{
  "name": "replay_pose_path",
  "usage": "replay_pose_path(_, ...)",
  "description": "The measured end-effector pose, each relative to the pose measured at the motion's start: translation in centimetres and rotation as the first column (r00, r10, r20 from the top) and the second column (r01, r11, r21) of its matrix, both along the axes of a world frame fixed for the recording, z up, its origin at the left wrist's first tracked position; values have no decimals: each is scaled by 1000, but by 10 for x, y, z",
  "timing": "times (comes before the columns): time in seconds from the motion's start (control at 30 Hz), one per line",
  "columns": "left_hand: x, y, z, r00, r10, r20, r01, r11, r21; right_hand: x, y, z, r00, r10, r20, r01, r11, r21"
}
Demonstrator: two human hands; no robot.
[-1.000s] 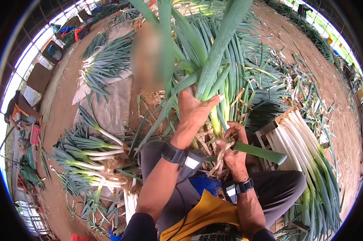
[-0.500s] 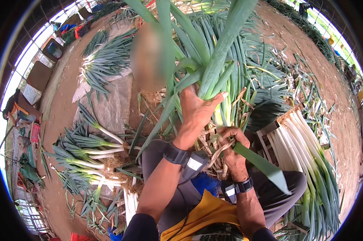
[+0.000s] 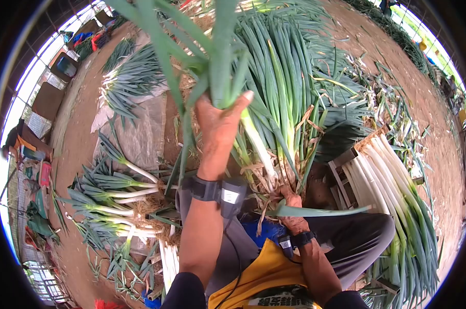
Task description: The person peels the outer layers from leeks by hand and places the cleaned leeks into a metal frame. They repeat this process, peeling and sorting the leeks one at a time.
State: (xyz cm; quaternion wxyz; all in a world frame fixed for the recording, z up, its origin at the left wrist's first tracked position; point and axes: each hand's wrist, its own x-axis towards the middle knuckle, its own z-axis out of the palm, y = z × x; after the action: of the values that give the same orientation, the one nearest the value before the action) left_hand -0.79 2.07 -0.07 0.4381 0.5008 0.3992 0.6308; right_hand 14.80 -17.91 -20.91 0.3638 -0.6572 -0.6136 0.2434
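My left hand (image 3: pixel 217 123) is wrapped round the green upper part of a leek (image 3: pixel 259 143), whose leaves spread toward the top of the view. Low on the same leek, near its root end, my right hand (image 3: pixel 290 206) is closed among dry peelings, and a long green leaf (image 3: pixel 326 211) sticks out of it to the right. Just beyond my hands lies a large pile of unpeeled leeks (image 3: pixel 287 87). Which stalks the right fingers touch is partly hidden.
Cleaned white leeks (image 3: pixel 372 175) rest in a metal frame (image 3: pixel 341 180) at the right. Rooted leeks (image 3: pixel 125 201) lie at the left, with another bundle (image 3: pixel 132 77) on a plastic sheet (image 3: pixel 145 129) behind them. Leaf scraps litter the ground.
My left hand has moved left with the leek, which now leans away from the pile. My right hand has moved slightly down and left, and its loose leaf now points sideways.
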Motion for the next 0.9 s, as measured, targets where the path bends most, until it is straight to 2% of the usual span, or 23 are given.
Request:
replay_pose_path(0.03, -7, 2, 3, 999, 2, 41, -3, 1000, 10, 1, -5, -11, 996, -4, 91, 9, 999, -52)
replay_pose_path(0.07, -16, 10, -1, 996, 89, 21, -90, 995, 46, 3, -11, -21, 1000, 6, -24, -8, 996, -83)
replay_pose_path(0.1, -22, 11, 0, 995, 86, 45, -88, 995, 37, 9, -22, -58, 986, 20, 163, -6, 996, -84)
replay_pose_path(0.13, -28, 11, 3, 994, 84, 68, -86, 996, 29, 17, -35, -120, 938, 35, 344, -6, 996, -84)
replay_pose_path(0.17, -33, 10, 7, 992, 82, 92, -84, 996, 20, 21, -43, -155, 857, 50, 513, -8, 996, -84)
replay_pose_path(0.2, -37, 10, 8, 991, 97, 88, -99, 995, 22, 16, -29, -84, 977, 52, 205, -1, 970, -244)
replay_pose_path(0.3, -42, 11, 12, 954, 206, 216, -205, 978, -27, 18, -40, -104, 969, -118, 217, 203, 882, -426)
replay_pose_path(0.33, -48, 12, 14, 967, 135, 215, -140, 990, 9, 27, -53, -132, 982, -185, 45, 188, 903, -386)
replay_pose_path(0.43, -60, 14, 18, 966, 181, 183, -186, 982, 13, 44, -66, -149, 960, -23, 279, 208, 726, -656)
replay_pose_path(0.47, -63, 13, 22, 966, 229, 122, -235, 971, 42, 51, -76, -157, 957, 58, 284, 174, 668, -723)
replay_pose_path(0.57, -77, 18, 30, 935, 269, 232, -303, 944, 128, 64, -102, -186, 944, 218, 246, 97, 529, -843)
replay_pose_path(0.63, -84, 20, 29, 923, 269, 276, -314, 940, 135, 61, -98, -179, 953, 225, 201, 53, 531, -846)
replay_pose_path(0.73, -84, 21, 31, 904, 249, 347, -313, 939, 140, 56, -54, -165, 970, 234, 59, -119, 677, -727)
replay_pose_path(0.77, -80, 19, 32, 892, 274, 360, -334, 935, 116, 60, -25, -128, 950, 309, 52, -180, 674, -716)
replay_pose_path(0.8, -78, 19, 34, 879, 299, 371, -356, 930, 94, 69, 8, -66, 922, 383, 46, -242, 667, -705)
replay_pose_path(0.83, -80, 20, 34, 877, 298, 378, -358, 929, 99, 90, 37, -4, 848, 511, 140, -280, 657, -700)
replay_pose_path(0.87, -82, 21, 32, 876, 296, 381, -357, 929, 100, 124, 62, 34, 822, 480, 307, -206, 753, -625)
replay_pose_path(0.9, -84, 20, 31, 877, 294, 381, -355, 930, 98, 177, 87, 64, 780, 308, 545, -47, 897, -440)
